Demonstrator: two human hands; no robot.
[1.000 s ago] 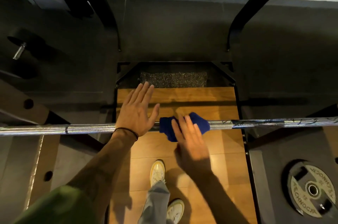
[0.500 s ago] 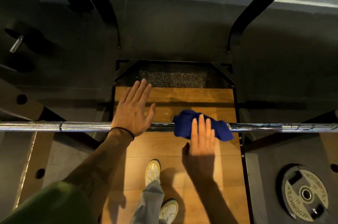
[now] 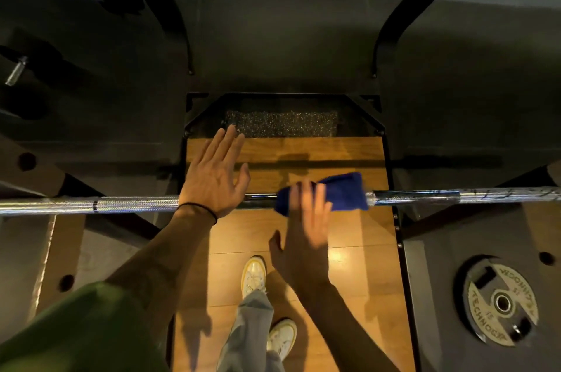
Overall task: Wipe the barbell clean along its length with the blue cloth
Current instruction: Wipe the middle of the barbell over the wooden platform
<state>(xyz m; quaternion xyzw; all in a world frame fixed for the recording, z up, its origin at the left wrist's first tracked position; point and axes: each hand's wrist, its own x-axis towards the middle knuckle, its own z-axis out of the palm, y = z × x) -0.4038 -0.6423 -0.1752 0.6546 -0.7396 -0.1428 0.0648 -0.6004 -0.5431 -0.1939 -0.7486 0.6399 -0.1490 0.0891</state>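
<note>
From the head camera, the only view I have, the barbell (image 3: 136, 204) runs straight across at about waist height, above the wooden platform (image 3: 358, 250). My left hand (image 3: 212, 177) lies flat on it just left of centre, fingers straight and slightly fanned, thumb out to the right, the heel of the palm bearing on the knurled section. It sits in the same place as a second ago, so I read it as the steadying hand.

The change is on the other side. My right hand (image 3: 306, 226) presses the blue cloth (image 3: 343, 192) down over the bar with extended, close-set fingers; they are motion-blurred, so I cannot tell exactly how the fingertips lie. A second ago the cloth sat just beside the left thumb. Half a second ago it was further right, and now it bunches over the bar near the platform's right edge, its trailing end tipped up and away from me. A dark stretch of bare shaft shows between the two hands.

I judge the stroke is mid-pass heading right. The shaft beyond the cloth, and everything left of my left hand, looks not yet wiped. A weight plate (image 3: 502, 301) lies flat on the floor at lower right.
</note>
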